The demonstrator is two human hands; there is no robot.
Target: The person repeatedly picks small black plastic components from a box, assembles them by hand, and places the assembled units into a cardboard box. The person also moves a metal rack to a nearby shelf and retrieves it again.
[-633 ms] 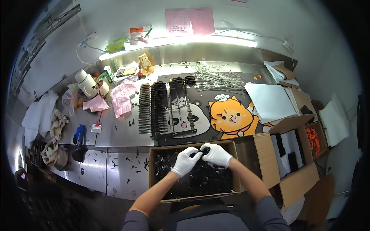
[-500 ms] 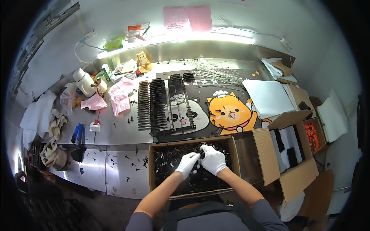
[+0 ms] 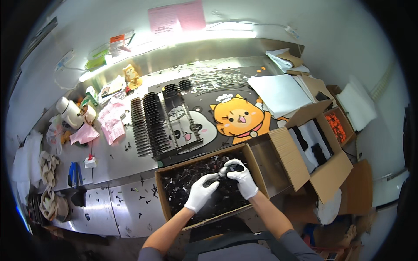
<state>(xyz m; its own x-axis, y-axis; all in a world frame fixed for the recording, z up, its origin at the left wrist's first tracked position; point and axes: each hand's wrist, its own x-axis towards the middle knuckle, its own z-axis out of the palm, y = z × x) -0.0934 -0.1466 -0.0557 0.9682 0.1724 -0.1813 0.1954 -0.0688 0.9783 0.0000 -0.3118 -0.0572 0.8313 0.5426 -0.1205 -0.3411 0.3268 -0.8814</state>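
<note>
Both my hands wear white gloves and are over an open cardboard box [image 3: 257, 167] filled with small black parts [image 3: 183, 188]. My right hand [image 3: 244, 180] is closed round a small dark part [image 3: 235, 168], its thumb and fingers curled about it. My left hand [image 3: 200, 194] is beside it, fingers and thumb drawn together in a pinch; what sits between them is too small and dark to make out. The fingertips of the two hands almost meet. Beyond the box, a rack [image 3: 178, 150] carrying rows of black oval pieces [image 3: 143, 126] lies on a cartoon mat [image 3: 204, 145].
At right stand an open carton [image 3: 285, 158] with black and white contents and a box of orange-red parts [image 3: 335, 128]. Thin metal rods [image 3: 226, 78] lie at the back. Loose black parts [image 3: 140, 215] dot the metal table left of the box. A white kettle [image 3: 69, 111] stands far left.
My view has turned, so the whole scene sits farther left and tilted. Both hands stay over the box; the dark part in my right hand now shows more plainly.
</note>
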